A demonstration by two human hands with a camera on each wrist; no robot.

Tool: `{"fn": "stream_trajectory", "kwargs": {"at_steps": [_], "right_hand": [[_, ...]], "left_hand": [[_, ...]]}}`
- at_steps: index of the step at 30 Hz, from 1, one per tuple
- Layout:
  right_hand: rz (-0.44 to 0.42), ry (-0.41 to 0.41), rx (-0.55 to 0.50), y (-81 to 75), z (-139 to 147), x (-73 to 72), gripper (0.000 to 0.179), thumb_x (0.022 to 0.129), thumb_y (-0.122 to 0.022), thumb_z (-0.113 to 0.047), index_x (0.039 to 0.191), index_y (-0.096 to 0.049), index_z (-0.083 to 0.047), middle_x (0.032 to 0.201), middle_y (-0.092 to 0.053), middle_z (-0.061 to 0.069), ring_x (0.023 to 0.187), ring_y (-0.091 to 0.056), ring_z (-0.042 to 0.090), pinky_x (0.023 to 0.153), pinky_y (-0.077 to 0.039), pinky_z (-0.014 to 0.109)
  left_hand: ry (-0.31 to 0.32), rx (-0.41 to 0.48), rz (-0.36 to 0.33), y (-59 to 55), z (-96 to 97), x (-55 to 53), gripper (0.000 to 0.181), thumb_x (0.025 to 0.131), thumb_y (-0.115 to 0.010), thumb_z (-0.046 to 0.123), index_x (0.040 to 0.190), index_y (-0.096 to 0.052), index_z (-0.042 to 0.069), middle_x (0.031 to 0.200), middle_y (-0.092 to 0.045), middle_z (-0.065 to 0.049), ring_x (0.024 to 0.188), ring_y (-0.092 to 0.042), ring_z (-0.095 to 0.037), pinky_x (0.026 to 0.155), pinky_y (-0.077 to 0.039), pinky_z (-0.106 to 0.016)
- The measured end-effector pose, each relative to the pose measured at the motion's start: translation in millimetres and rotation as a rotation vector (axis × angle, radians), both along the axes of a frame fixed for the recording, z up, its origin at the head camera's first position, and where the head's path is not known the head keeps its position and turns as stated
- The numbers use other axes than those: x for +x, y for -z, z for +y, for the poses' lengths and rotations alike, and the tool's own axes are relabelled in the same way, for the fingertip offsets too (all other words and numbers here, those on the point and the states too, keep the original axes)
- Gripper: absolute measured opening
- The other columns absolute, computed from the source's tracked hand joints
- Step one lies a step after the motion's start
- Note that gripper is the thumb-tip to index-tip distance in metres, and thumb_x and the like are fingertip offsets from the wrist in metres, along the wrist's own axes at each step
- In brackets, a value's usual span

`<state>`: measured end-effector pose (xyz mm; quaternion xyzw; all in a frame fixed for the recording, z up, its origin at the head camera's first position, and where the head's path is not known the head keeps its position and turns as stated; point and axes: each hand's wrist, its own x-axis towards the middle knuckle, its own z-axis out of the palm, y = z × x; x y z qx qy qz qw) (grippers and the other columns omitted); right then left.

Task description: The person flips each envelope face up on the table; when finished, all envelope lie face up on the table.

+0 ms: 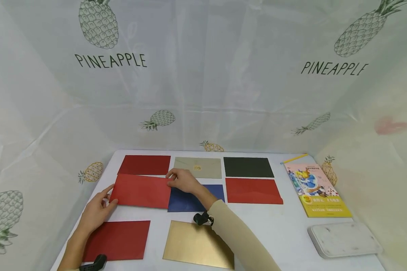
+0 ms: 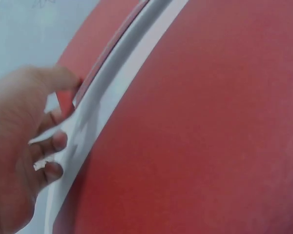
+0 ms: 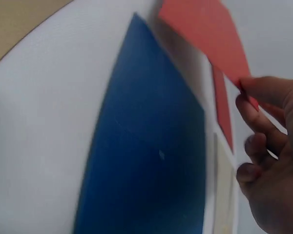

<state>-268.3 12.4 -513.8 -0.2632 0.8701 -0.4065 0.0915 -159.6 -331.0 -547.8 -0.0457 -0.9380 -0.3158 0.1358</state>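
Both hands hold a bright red envelope (image 1: 140, 191) by its ends, lifted above the white table. My left hand (image 1: 96, 212) pinches the left edge between thumb and forefinger; in the left wrist view its other fingers (image 2: 53, 141) are bent beneath. At the upper right corner, my right hand (image 1: 184, 180) pinches the envelope with thumb and forefinger, and the right wrist view shows the red corner (image 3: 210, 39) in that grip. A blue envelope (image 1: 184, 201) lies partly under the right forearm. Below the left hand is a darker red envelope (image 1: 122, 241), partly covered by the forearm.
Along the back lie a dark red envelope (image 1: 144, 165), a beige one (image 1: 208, 169) and a black-green one (image 1: 249, 167). Another red envelope (image 1: 252, 191) and a gold one (image 1: 193, 244) are nearer. A book (image 1: 320, 195), pencil (image 1: 295, 159) and white case (image 1: 346, 239) sit at right.
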Motion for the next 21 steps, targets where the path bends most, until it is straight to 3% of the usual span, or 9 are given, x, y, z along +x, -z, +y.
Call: {"fn": "stream_trajectory", "kwargs": {"at_steps": [4, 7, 13, 17, 21], "right_hand": [[0.012, 0.034, 0.084, 2.5, -17.2, 1.7, 0.020, 0.093, -0.072, -0.020, 0.113, -0.069, -0.018, 0.087, -0.065, -0.006, 0.069, -0.056, 0.006, 0.061, -0.046, 0.020], [-0.021, 0.024, 0.092, 3.2, -26.7, 2.4, 0.021, 0.094, -0.070, -0.019, 0.116, -0.068, -0.019, 0.090, -0.064, -0.007, 0.070, -0.056, 0.006, 0.062, -0.046, 0.019], [-0.038, -0.019, 0.107, 3.0, -33.4, 0.5, 0.030, 0.094, -0.068, -0.014, 0.124, -0.068, -0.018, 0.097, -0.064, -0.006, 0.075, -0.055, 0.007, 0.064, -0.046, 0.020], [0.044, -0.042, 0.200, 4.7, -34.2, 0.0, 0.031, 0.093, -0.070, -0.016, 0.124, -0.070, -0.017, 0.096, -0.067, -0.006, 0.078, -0.056, 0.006, 0.067, -0.046, 0.019], [0.138, -0.032, 0.314, 6.2, -36.2, 1.5, 0.031, 0.093, -0.072, -0.022, 0.123, -0.071, -0.023, 0.099, -0.067, -0.010, 0.089, -0.056, 0.006, 0.078, -0.047, 0.026]], "left_hand": [[-0.052, -0.075, -0.125, -3.6, -2.7, 2.6, 0.065, 0.095, -0.069, 0.030, 0.148, -0.044, 0.001, 0.100, -0.058, -0.016, 0.077, -0.050, -0.021, 0.057, -0.040, -0.032], [-0.096, -0.113, -0.172, -5.0, -4.5, 5.3, 0.070, 0.095, -0.069, 0.035, 0.147, -0.042, -0.002, 0.100, -0.058, -0.020, 0.082, -0.054, -0.028, 0.058, -0.044, -0.035], [-0.177, -0.145, -0.162, -8.3, -3.5, 8.7, 0.070, 0.091, -0.073, 0.033, 0.144, -0.045, -0.003, 0.098, -0.057, -0.026, 0.081, -0.055, -0.033, 0.057, -0.048, -0.041], [-0.194, -0.160, -0.176, -5.8, -2.0, 10.8, 0.068, 0.092, -0.071, 0.034, 0.142, -0.047, -0.005, 0.111, -0.052, -0.033, 0.094, -0.054, -0.045, 0.066, -0.052, -0.054], [-0.203, -0.164, -0.179, -2.8, -1.5, 12.1, 0.065, 0.092, -0.071, 0.032, 0.139, -0.049, -0.008, 0.119, -0.048, -0.037, 0.103, -0.050, -0.051, 0.075, -0.050, -0.062]]}}
